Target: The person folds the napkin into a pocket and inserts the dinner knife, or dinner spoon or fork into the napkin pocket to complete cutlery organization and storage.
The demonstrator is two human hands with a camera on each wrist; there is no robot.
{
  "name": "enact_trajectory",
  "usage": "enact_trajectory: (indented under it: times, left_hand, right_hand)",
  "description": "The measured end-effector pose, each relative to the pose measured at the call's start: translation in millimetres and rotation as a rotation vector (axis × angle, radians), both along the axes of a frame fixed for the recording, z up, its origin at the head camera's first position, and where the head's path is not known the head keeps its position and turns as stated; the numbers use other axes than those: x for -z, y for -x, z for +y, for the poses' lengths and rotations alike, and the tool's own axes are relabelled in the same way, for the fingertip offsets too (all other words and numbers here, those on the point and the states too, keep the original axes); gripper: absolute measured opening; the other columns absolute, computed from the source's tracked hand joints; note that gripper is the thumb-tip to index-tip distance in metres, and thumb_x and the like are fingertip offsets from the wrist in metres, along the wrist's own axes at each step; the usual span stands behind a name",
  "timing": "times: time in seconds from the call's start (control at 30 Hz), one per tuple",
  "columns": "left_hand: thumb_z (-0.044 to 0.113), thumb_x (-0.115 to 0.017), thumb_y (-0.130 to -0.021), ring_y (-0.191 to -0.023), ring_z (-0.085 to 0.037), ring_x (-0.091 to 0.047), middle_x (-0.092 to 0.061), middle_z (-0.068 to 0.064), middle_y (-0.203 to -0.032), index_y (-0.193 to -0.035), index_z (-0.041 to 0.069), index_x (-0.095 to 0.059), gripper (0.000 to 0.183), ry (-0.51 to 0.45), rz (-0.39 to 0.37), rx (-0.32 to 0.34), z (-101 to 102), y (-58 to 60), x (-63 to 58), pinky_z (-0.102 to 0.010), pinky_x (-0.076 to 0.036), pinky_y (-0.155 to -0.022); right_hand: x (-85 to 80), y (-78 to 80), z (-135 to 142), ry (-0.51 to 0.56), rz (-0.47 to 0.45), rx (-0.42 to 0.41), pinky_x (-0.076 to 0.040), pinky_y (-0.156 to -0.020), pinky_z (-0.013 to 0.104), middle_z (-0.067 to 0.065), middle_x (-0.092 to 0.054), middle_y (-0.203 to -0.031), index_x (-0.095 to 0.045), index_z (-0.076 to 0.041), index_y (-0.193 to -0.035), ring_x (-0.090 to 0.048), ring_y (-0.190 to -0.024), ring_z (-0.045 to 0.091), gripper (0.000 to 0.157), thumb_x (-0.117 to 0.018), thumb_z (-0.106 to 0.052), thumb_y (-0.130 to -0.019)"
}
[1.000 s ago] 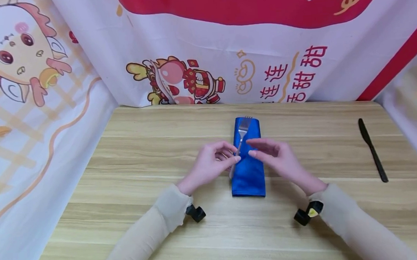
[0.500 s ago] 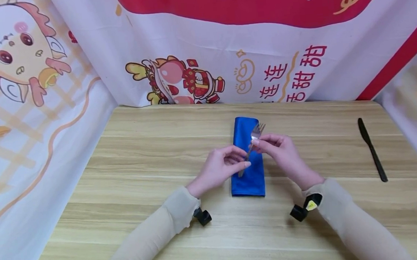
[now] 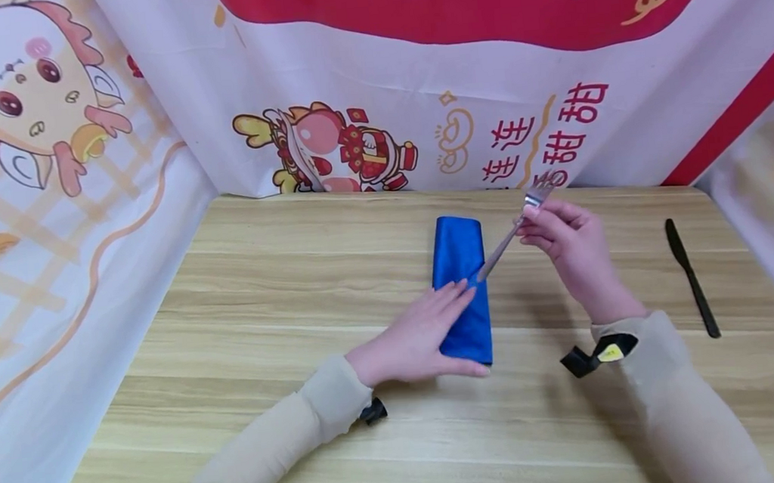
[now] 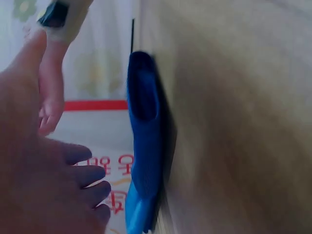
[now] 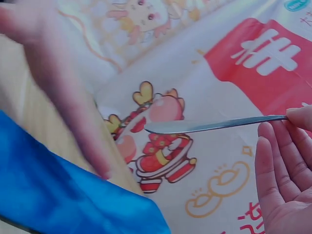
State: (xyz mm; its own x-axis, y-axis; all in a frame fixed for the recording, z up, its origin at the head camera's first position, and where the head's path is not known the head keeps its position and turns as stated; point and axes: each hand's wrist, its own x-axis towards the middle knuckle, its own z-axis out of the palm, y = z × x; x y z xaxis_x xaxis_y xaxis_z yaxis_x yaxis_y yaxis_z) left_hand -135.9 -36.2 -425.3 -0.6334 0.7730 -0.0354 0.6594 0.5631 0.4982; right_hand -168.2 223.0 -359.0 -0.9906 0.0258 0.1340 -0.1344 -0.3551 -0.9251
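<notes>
A blue folded cloth [image 3: 457,247] lies lengthwise on the wooden table. My left hand [image 3: 425,337] hovers over its near half with the fingers straight; a gap shows between that hand [image 4: 44,180] and the cloth [image 4: 145,131] in the left wrist view. To the right of the cloth, my right hand [image 3: 579,257] pinches a metal fork [image 3: 501,251] near its head, tines pointing up and away. The fork's handle [image 5: 209,128] sticks out in the air, its end toward the left hand, as the right wrist view shows.
A black knife [image 3: 691,278] lies on the table [image 3: 281,280] at the right. White and red printed curtains [image 3: 370,30] hang behind the table and along its sides. Both wrists wear small black camera mounts.
My right hand has taken the fork from the left hand, lifting it off above the cloth and to the right. The left hand has let go and spread its fingers over the cloth.
</notes>
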Motion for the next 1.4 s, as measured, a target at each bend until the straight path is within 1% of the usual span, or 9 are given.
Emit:
enact_trajectory:
  times: [0.07,0.17,0.37,0.5,0.6,0.87,1.1,1.23,1.4]
  left_hand:
    - [0.082,-0.049,-0.087,-0.154,-0.026,0.001,-0.001,-0.008,-0.17,-0.164,0.013,-0.008,0.111,0.065,0.038,0.06,2,-4.8,2.9,-0.043,-0.005,-0.122]
    - [0.083,-0.046,-0.088,-0.154,-0.026,0.005,0.002,-0.009,-0.17,-0.164,0.011,-0.005,0.112,0.132,0.055,0.103,4,-11.3,6.1,-0.042,-0.001,-0.122]
    - [0.085,-0.042,-0.087,-0.154,-0.025,0.009,0.005,-0.008,-0.169,-0.164,0.011,-0.002,0.114,0.272,0.055,0.111,6,-17.4,7.8,-0.042,0.001,-0.122]
    - [0.087,-0.036,-0.087,-0.153,-0.023,0.01,0.007,-0.006,-0.169,-0.163,0.012,0.002,0.114,0.354,0.058,0.123,8,-19.0,10.0,-0.042,0.002,-0.122]
    - [0.088,-0.035,-0.086,-0.154,-0.023,0.009,0.006,-0.005,-0.17,-0.163,0.013,0.003,0.114,0.376,0.064,0.126,9,-20.1,9.8,-0.041,0.002,-0.122]
    - [0.091,-0.035,-0.083,-0.153,-0.02,0.013,0.011,-0.002,-0.169,-0.163,0.015,0.005,0.117,0.402,0.046,0.124,10,-18.2,10.7,-0.039,0.005,-0.121]
    - [0.095,-0.034,-0.079,-0.152,-0.019,0.016,0.014,-0.003,-0.168,-0.162,0.016,0.008,0.122,0.408,0.076,0.13,11,-15.0,21.4,-0.039,0.009,-0.12]
    - [0.094,-0.036,-0.079,-0.152,-0.02,0.016,0.014,-0.004,-0.168,-0.162,0.015,0.007,0.123,0.407,0.083,0.131,12,-14.9,22.2,-0.04,0.008,-0.12]
    - [0.091,-0.039,-0.082,-0.153,-0.021,0.012,0.01,-0.005,-0.169,-0.163,0.013,0.005,0.121,0.41,0.091,0.13,11,-18.4,13.8,-0.041,0.004,-0.121]
  right_hand:
    - [-3.7,1.2,3,0.005,-0.011,0.014,-0.058,-0.079,0.029,0.014,-0.073,-0.098,-0.073,0.003,-0.108,-0.072,-0.083,0.02,0.022,-0.076,-0.013,-0.093]
    - [-5.2,3.3,5,-0.001,-0.041,0.017,-0.058,-0.081,0.03,0.013,-0.072,-0.101,-0.072,0.003,-0.112,-0.072,-0.086,0.021,0.028,-0.078,-0.015,-0.092]
    - [2.7,9.0,3,-0.024,-0.082,0.011,-0.057,-0.083,0.031,0.014,-0.073,-0.103,-0.072,0.002,-0.113,-0.072,-0.088,0.021,0.033,-0.081,-0.02,-0.09]
    - [11.2,13.2,0,-0.02,-0.08,-0.02,-0.057,-0.084,0.032,0.016,-0.073,-0.104,-0.073,0.002,-0.113,-0.072,-0.088,0.021,0.03,-0.079,-0.018,-0.091]
    - [17.4,18.4,-4,-0.026,-0.085,-0.035,-0.057,-0.085,0.032,0.017,-0.073,-0.105,-0.073,0.002,-0.112,-0.072,-0.089,0.021,0.028,-0.078,-0.017,-0.092]
    - [35.4,43.2,-20,-0.155,-0.149,-0.044,-0.056,-0.087,0.031,0.013,-0.073,-0.104,-0.07,0.002,-0.116,-0.072,-0.092,0.022,0.036,-0.076,-0.026,-0.094]
    - [52.8,57.0,-33,-0.362,-0.236,-0.118,-0.055,-0.09,0.029,0.014,-0.071,-0.114,-0.065,0.0,-0.127,-0.07,-0.101,0.024,0.05,-0.073,-0.037,-0.095]
    - [63.8,61.1,-41,-0.402,-0.282,-0.161,-0.056,-0.088,0.03,0.015,-0.072,-0.111,-0.063,0.001,-0.124,-0.071,-0.098,0.023,0.044,-0.071,-0.033,-0.097]
    - [68.7,63.2,-46,-0.401,-0.329,-0.206,-0.057,-0.087,0.032,0.018,-0.07,-0.112,-0.062,0.003,-0.125,-0.072,-0.094,0.022,0.038,-0.069,-0.024,-0.1]
